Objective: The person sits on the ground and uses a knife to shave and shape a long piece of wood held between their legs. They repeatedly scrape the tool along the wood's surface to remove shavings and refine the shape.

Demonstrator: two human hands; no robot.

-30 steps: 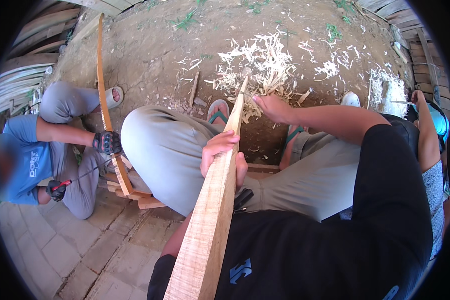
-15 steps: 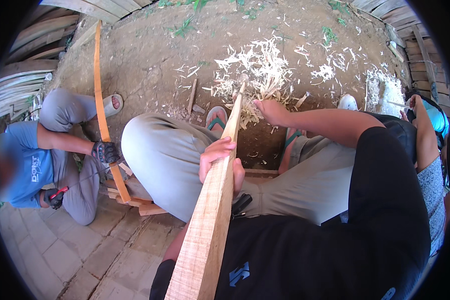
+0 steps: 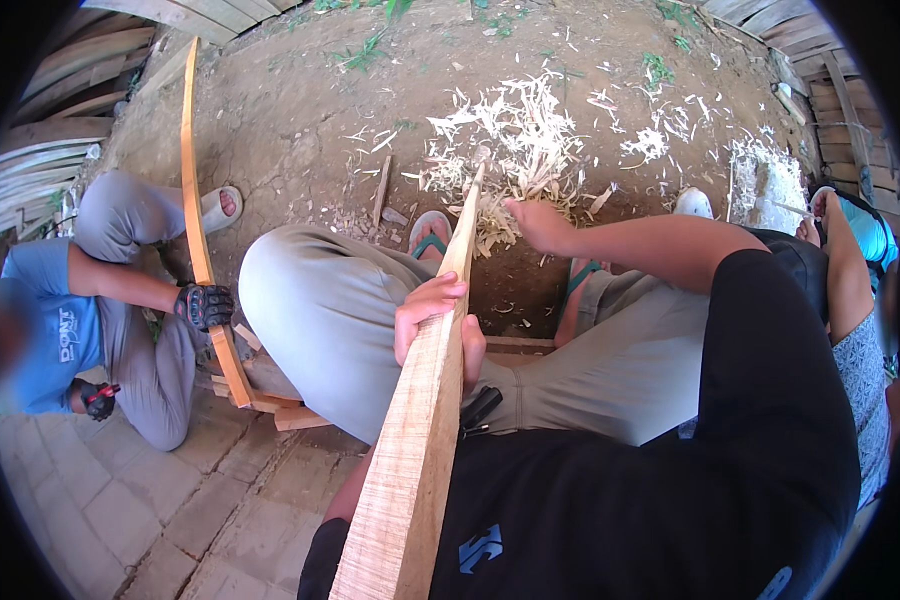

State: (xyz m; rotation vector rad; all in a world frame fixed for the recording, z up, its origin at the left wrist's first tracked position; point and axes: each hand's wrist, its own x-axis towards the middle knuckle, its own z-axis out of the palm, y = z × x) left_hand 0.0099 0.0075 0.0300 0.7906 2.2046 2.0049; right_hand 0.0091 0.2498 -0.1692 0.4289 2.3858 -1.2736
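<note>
A long, pale squared piece of wood runs from the lower edge up between my knees, tapering to a thin tip above the ground. My left hand is wrapped round it partway along, thumb on one side and fingers over the other. Just right of the tapered end is my right hand, its fingers closed. Whatever it may hold is hidden from view. Curled wood shavings lie heaped on the dirt beyond the tip.
At left, a crouching co-worker in black gloves steadies a long orange-brown wooden strip and holds a red-handled tool. Cut wood pieces lie beside my left knee. Another person's arm is at far right.
The co-worker's lower glove has drawn back toward their body with the red-handled tool, and the strip has shifted slightly left. My own hands and the wood have barely moved.
</note>
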